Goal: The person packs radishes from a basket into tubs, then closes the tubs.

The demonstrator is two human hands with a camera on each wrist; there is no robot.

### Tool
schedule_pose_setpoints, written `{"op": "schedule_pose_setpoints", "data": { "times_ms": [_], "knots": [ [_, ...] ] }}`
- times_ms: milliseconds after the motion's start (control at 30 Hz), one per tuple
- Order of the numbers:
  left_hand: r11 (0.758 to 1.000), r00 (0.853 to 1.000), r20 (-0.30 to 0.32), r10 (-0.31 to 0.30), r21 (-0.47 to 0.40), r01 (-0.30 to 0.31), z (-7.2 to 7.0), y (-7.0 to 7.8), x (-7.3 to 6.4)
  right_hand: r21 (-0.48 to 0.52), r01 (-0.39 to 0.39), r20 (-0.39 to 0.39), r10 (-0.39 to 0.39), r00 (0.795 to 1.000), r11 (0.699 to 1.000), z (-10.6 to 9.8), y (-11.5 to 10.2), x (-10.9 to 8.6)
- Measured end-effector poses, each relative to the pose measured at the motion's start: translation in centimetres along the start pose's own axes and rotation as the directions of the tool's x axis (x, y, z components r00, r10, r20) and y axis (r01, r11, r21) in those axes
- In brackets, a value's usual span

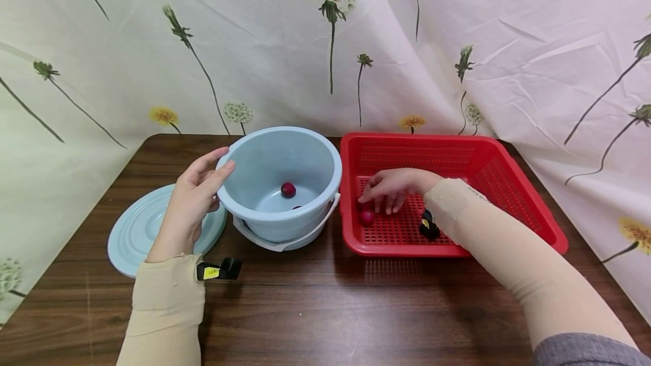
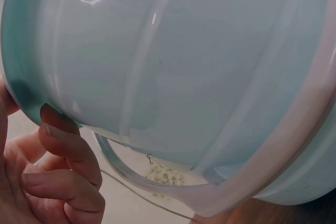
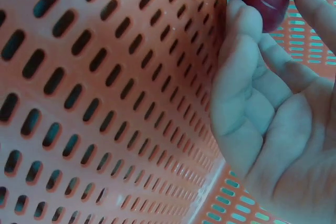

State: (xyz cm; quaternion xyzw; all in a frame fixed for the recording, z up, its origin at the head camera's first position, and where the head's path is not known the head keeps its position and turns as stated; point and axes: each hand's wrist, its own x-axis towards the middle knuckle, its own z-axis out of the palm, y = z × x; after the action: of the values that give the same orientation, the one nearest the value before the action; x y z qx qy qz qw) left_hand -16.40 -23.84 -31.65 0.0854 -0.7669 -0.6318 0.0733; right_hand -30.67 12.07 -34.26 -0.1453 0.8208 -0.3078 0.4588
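Note:
A light blue bucket stands at the table's middle, a dark red plum on its bottom and a sliver of another dark red thing behind the near rim. My left hand holds the bucket's left rim; in the left wrist view its curled fingers touch the wall below the lip. Inside the red basket, my right hand reaches to two plums at the left end. Its fingertips touch the darker plum in the right wrist view, while the thumb is apart from it.
Left of the bucket a light blue lid lies flat, partly behind my left forearm. The bucket's white handle hangs down in front. A flower-patterned cloth hangs behind the dark wooden table.

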Motion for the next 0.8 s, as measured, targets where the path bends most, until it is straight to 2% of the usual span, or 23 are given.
{"op": "schedule_pose_setpoints", "data": {
  "times_ms": [433,600,800],
  "knots": [
    [1.0,1.0,0.002,-0.003,0.012,0.003,-0.02,-0.1,0.03,0.001,0.057,0.006,-0.057,0.998,0.998,0.39,0.03,0.4],
    [1.0,1.0,0.008,0.001,-0.02,-0.001,0.04,-0.09,0.09,-0.005,0.096,-0.04,-0.096,0.995,0.995,0.08,0.03,0.13],
    [1.0,1.0,0.006,0.008,-0.018,-0.008,0.02,-0.03,0.07,0.05,0.138,-0.099,-0.133,0.986,0.989,-0.46,-0.06,0.0]
  ]
}}
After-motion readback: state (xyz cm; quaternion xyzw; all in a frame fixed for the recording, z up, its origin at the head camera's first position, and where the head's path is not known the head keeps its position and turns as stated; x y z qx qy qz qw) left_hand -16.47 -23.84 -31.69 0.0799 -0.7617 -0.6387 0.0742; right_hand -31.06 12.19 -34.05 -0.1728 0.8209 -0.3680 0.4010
